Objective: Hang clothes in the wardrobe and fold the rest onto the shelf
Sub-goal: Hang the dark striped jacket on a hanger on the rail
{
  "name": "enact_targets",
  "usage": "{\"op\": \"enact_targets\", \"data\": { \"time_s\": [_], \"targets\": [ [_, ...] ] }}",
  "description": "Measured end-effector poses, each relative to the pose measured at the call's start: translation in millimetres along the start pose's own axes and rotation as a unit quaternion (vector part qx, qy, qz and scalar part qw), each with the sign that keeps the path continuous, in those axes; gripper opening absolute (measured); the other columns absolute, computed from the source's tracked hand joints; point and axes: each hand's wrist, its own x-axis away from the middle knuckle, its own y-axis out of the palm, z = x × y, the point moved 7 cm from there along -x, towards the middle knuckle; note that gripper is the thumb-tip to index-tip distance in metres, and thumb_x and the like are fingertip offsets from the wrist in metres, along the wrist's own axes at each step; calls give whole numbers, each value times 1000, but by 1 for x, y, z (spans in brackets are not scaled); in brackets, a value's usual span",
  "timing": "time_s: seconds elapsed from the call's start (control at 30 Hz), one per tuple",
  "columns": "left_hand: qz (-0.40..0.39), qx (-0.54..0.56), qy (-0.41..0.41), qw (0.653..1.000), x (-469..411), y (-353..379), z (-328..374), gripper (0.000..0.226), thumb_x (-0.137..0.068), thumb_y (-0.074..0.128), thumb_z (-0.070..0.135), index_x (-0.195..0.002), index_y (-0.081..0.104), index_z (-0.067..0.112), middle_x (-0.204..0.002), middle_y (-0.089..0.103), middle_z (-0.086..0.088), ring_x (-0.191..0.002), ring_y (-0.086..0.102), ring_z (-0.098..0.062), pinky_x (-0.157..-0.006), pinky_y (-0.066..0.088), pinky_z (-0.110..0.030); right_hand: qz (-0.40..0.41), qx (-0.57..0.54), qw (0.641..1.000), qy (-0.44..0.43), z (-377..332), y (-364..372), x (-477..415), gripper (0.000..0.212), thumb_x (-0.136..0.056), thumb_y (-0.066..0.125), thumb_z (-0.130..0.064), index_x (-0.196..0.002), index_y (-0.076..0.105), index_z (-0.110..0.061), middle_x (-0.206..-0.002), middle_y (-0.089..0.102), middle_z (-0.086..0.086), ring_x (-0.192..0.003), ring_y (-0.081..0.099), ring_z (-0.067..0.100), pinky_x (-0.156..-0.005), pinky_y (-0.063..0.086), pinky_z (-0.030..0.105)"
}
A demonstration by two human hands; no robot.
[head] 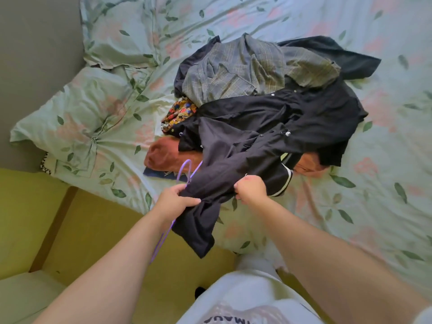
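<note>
While the black jacket (257,141) trails from the clothes pile (233,73) beyond my fingers (192,201), I note the left hand (176,202) curled round its near end and a purple hanger (184,170). The right hand (251,188) pinches the fabric just beside.

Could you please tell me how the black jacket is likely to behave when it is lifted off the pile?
Probably floppy: the jacket sags in folds between the left hand and right hand, its near end drooping below them. Likely light, as each hand grips only a small bunch of cloth. It might tug the brown garment beneath it along.
</note>
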Motion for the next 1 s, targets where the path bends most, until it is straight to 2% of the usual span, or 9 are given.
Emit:
{"op": "enact_targets", "data": {
  "time_s": [0.07,0.2,0.37,0.43,0.5,0.7,0.8,0.9,1.0],
  "targets": [
    [-45,-32,0,998,9,-9,0,55,-61,84,0,-112,74,16,-104,78,-6,-100,74,-28,-93,57,-42,107,-168,978,57,2,-28,-12,25,-91,57,-27,-107,60,-8,-112,68,16,-90,67,34,-82,61,45],
    [-102,-37,11,994,38,-25,-2,47,-61,76,-4,-104,78,14,-107,77,-13,-102,73,-33,-92,56,-41,99,-311,940,97,-18,-28,-10,77,-79,77,-51,-137,45,-13,-128,54,6,-111,59,34,-77,59,46],
    [-144,-43,5,989,78,-61,-14,44,-66,79,-4,-107,76,12,-109,76,-14,-101,73,-32,-85,55,-37,9,-273,959,73,-39,4,-19,44,-101,49,-4,-146,45,-3,-115,58,8,-106,56,23,-79,54,31],
    [-129,-57,3,990,94,-80,-23,23,-78,80,2,-97,79,16,-91,76,-6,-74,73,-20,-66,53,-25,6,-332,936,116,-38,16,-11,39,-102,48,-4,-140,51,-8,-120,63,6,-115,57,22,-93,49,33],
    [-88,-62,4,994,104,-103,-35,7,-86,78,20,-80,79,24,-64,58,6,-47,41,-10,-44,31,-18,4,-387,916,103,-60,27,22,23,-101,47,-5,-122,58,-4,-124,65,7,-107,62,26,-94,50,37],
    [167,-11,54,984,115,-187,-71,19,-88,77,26,-100,75,12,-65,59,7,-47,30,-10,-48,20,-23,31,-284,954,-88,-137,57,137,40,-100,46,-24,-136,55,-9,-133,59,16,-124,56,39,-103,46,44],
    [198,29,93,975,134,-206,-69,14,-94,68,15,-102,71,4,-94,73,-6,-44,35,-6,-48,23,-23,-1,-186,973,-140,-159,85,174,43,-86,59,-45,-113,64,-13,-112,67,9,-103,61,30,-102,46,43],
    [209,52,142,966,151,-221,-59,6,-95,65,11,-91,69,10,-85,67,-5,-35,37,1,-44,27,-20,-11,-73,964,-254,-185,107,213,30,-94,59,-38,-85,56,-10,-83,54,9,-79,53,24,-73,37,34],
    [219,64,180,957,169,-245,-54,9,-94,67,18,-87,67,13,-74,60,1,-41,38,-4,-38,28,-17,-45,10,935,-352,-207,141,261,34,-94,59,-41,-90,62,-8,-80,52,10,-75,52,23,-70,35,35]
  ]
}}
